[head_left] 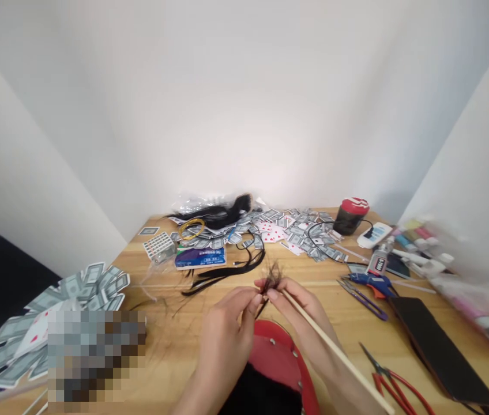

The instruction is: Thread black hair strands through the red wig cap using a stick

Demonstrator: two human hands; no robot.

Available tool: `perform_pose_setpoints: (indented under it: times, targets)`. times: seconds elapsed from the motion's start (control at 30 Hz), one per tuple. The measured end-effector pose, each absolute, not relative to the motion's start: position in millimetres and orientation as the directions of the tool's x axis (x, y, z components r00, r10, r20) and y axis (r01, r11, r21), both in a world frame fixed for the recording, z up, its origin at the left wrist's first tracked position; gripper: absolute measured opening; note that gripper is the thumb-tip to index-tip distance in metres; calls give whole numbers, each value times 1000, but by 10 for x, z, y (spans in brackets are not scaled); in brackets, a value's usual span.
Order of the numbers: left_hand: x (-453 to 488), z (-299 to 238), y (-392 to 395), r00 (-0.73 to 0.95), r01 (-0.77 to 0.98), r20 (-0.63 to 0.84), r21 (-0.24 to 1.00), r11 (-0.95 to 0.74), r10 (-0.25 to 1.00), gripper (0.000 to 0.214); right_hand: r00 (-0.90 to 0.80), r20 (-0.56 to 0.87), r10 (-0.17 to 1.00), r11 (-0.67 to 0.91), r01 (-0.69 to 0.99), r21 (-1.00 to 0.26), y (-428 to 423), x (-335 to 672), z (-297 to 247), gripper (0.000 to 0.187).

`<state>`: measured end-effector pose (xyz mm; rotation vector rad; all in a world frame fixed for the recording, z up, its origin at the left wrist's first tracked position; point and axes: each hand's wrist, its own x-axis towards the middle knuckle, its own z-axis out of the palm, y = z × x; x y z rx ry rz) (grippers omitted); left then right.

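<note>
Over the near middle of the table, my two hands meet with their fingertips pinched together. A small tuft of dark hair strands [274,276] sticks up between them, its loose ends fanned out. My left hand [229,325] is closed on the tuft's lower end. My right hand [303,308] pinches it from the other side. A pale wooden stick [335,344] slants down to the right along my right hand; whether the fingers grip it is unclear. Below my hands sits a red and black piece with silver studs [274,351], partly covered by my wrists.
Black hair [222,216] lies at the back, with more hair strands [222,274] nearer. Printed paper cutouts [313,239] spread behind. To the right are red-handled pliers [394,383], purple-handled scissors [368,300], a blue glue gun [372,281] and a black flat panel [441,351].
</note>
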<state>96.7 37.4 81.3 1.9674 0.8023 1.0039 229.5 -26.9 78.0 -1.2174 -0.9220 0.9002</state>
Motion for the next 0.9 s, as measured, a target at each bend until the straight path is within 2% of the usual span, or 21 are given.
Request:
perform_pose_setpoints:
  times: [0.1, 0.2, 0.3, 0.4, 0.47, 0.7, 0.9]
  targets:
    - [925, 782, 447, 493, 214, 374, 823, -527, 785, 25, 344, 42, 938, 107, -174, -979, -213, 2314, 712, 15]
    - [893, 760, 517, 466, 136, 323, 894, -428, 823, 31, 296, 2, 955, 77, -244, -967, -195, 2345, 721, 19]
    - [863, 772, 593, 507, -119, 156, 987, -110, 848, 36, 276, 10, 961, 78, -237, -968, -216, 2436, 785, 27]
    - [807, 818, 675, 554, -345, -32, 900, 265, 832, 39, 318, 37, 947, 94, -168, -981, -245, 2579, 824, 32]
    - [760, 843, 732, 556, -413, -92, 832, 371, 826, 39, 370, 48, 928, 96, -114, -989, -254, 2683, 815, 33]
    - [676, 826, 914, 493, -503, -86, 784, 364, 866, 34, 536, 71, 841, 54, 47, -997, -216, 2988, 697, 38]
    - [506, 829, 1111, 273, -595, 7, 787, 163, 962, 22, 717, 172, 675, -52, 280, -959, -233, 3331, 550, 37]
